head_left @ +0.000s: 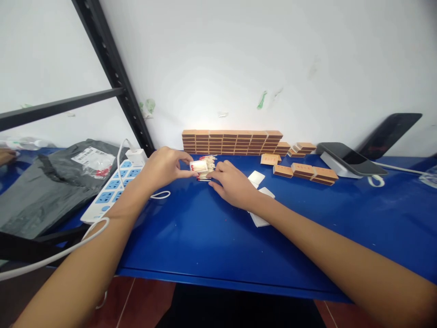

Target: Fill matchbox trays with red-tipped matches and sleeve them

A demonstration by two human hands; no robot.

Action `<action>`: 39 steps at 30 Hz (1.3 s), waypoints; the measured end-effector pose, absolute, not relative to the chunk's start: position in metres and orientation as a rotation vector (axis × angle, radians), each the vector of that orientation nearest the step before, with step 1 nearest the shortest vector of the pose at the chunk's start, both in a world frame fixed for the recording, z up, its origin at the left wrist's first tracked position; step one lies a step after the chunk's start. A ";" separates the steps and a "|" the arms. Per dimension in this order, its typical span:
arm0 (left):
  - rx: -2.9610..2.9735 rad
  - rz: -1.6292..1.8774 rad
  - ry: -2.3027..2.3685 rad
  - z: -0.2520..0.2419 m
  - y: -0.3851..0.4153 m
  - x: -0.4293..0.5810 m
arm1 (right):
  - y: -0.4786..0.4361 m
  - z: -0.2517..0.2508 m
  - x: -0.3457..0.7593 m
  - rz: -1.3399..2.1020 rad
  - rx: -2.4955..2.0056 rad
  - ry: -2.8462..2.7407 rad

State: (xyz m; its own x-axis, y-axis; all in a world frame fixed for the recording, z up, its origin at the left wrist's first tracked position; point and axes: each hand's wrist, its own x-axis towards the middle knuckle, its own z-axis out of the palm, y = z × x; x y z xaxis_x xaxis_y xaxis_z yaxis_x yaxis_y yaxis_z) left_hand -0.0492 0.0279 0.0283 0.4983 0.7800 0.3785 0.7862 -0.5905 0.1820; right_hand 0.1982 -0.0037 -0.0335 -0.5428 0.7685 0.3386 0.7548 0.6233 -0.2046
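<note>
My left hand pinches a small white matchbox tray between thumb and fingers. Red-tipped matches lie inside it. Around and behind the tray is a loose pile of matches on the blue table. My right hand is at the right side of this pile, fingers curled and closed on some matches; how many is hidden. Beside and partly under my right wrist lie several white tray-like pieces.
Stacked matchboxes line the wall, with more loose matchboxes to the right. A phone on a stand is at far right. On the left are a power strip, a white cable, a grey plastic bag and a black shelf post.
</note>
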 end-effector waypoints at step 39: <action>-2.690 -0.614 -1.452 0.027 0.029 -0.049 | -0.006 -0.028 0.202 0.052 -1.129 -2.477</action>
